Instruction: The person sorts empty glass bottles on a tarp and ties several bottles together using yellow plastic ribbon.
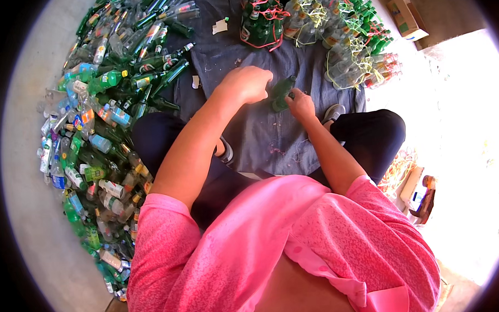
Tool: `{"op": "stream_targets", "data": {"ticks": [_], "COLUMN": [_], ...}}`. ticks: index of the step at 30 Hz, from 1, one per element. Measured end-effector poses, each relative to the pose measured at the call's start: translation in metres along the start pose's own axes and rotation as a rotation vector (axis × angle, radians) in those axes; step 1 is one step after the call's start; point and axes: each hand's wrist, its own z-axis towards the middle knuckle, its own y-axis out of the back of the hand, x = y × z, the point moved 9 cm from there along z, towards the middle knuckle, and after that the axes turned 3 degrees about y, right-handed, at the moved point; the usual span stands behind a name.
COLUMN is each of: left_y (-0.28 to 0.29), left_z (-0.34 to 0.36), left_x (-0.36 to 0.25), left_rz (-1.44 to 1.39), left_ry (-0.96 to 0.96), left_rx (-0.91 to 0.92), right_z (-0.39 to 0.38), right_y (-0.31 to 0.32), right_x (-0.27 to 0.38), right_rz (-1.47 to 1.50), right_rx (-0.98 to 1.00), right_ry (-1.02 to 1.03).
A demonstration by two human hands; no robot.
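In the middle of the head view, dark green glass bottles (281,92) stand close together on the dark cloth, between my bent legs; how many there are is hard to tell. My right hand (302,103) is closed at a bottle neck on their right side, thumb and fingers around it. Just left of the bottles and a little above the cloth is my left hand (249,83), its fingers curled in. What it holds, if anything, is hidden by the back of the hand.
A large heap of loose glass and plastic bottles (111,117) lies along the left. Bundles of bottles tied with red string (264,18) and yellow string (348,62) stand at the far right. A cardboard box (407,17) sits beyond them. Loose string (401,170) lies by my right knee.
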Motion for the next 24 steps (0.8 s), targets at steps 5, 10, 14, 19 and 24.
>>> {"op": "stream_targets", "data": {"ticks": [5,10,14,19,24], "left_y": [-0.002,-0.005,-0.005,-0.002,0.002], "left_z": [0.000,0.000,0.001,0.000,-0.004], "left_x": [0.003,0.004,0.003,0.000,-0.007], "left_rz": [0.010,0.009,0.016,0.032,0.027], "left_ry": [0.005,0.001,-0.011,-0.013,-0.024], "left_rx": [-0.002,0.007,-0.007,0.005,-0.012], "right_z": [0.001,0.001,0.001,0.004,0.022], "right_y": [-0.001,-0.003,-0.006,-0.009,0.009], "right_x": [0.001,-0.004,-0.006,-0.012,-0.028], "right_rz": [0.026,0.058,0.059,0.006,-0.192], "right_rx": [-0.049,-0.041,-0.050,-0.010,0.102], "right_ry": [0.086,0.044,0.048,-0.021,0.048]}}
